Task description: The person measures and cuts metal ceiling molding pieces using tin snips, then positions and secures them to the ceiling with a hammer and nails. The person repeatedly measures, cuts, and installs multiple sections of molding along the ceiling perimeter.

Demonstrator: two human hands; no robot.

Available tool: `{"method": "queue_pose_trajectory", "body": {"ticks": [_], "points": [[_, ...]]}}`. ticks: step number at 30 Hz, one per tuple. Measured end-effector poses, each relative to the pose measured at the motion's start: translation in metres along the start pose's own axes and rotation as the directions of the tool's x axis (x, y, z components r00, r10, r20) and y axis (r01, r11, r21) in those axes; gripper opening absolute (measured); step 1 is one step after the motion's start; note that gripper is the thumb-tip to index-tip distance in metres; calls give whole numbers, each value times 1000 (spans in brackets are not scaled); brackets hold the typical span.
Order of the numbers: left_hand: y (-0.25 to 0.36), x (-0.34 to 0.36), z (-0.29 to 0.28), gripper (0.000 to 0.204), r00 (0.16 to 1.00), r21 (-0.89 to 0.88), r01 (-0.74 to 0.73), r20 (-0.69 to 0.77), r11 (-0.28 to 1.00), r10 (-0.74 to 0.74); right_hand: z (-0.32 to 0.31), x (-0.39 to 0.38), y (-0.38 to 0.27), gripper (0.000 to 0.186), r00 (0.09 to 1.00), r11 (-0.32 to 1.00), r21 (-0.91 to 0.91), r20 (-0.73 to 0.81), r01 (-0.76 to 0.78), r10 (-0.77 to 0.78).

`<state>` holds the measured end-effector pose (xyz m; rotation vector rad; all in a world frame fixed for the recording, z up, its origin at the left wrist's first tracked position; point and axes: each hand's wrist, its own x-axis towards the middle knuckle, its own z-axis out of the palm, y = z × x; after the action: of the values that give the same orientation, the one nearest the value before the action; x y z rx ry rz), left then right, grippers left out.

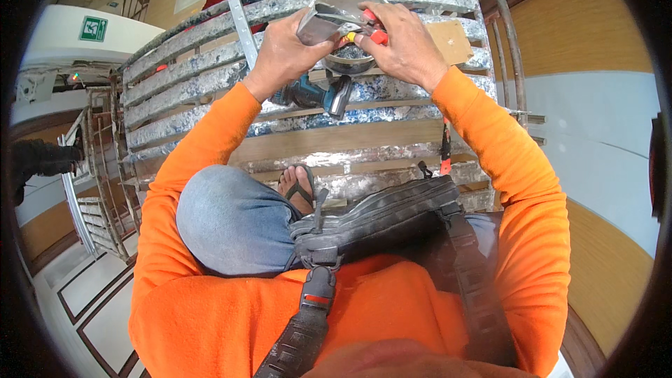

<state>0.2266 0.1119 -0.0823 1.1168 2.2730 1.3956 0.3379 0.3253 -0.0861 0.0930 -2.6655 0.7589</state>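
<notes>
My left hand (pixel 288 54) is closed around a bent grey metal piece (pixel 318 26), which looks like a short channel. In my right hand (pixel 404 40) is a hand tool with red grips (pixel 379 36) and a bit of yellow, likely snips or pliers; its jaws are partly hidden by the metal. Both hands meet over a round grey bucket (pixel 350 67), its inside mostly covered. Just below them a teal and black cordless drill (pixel 316 94) lies on the slatted platform (pixel 420 110).
A long metal strip (pixel 243 31) lies left of my left hand; a flat wooden piece (pixel 450 42) sits right of my right hand. A red and black tool (pixel 446 145) rests near my bag (pixel 381 213). Metal rails border the platform. Other people stand beyond it.
</notes>
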Motion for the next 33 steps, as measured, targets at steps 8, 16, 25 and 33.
{"method": "queue_pose_trajectory", "body": {"ticks": [8, 16, 25, 33], "points": [[5, 5, -4, 41, 995, 137, -90, -29, 986, 95, -1, 5, -6, 37, 998, 996, -81, 27, -49, 51], [8, 3, -6, 29, 993, 112, -117, -14, 987, 119, 0, 8, 2, 33, 1000, 992, -126, 17, 6, -4], [19, 11, -14, 48, 994, 265, 49, 86, 963, -74, 9, 5, 15, 28, 965, 970, 66, 131, -236, 226], [-2, 19, -32, 51, 985, 258, -172, 72, 951, 159, -10, 0, -3, 43, 898, 888, 192, 236, -418, 372]]}}
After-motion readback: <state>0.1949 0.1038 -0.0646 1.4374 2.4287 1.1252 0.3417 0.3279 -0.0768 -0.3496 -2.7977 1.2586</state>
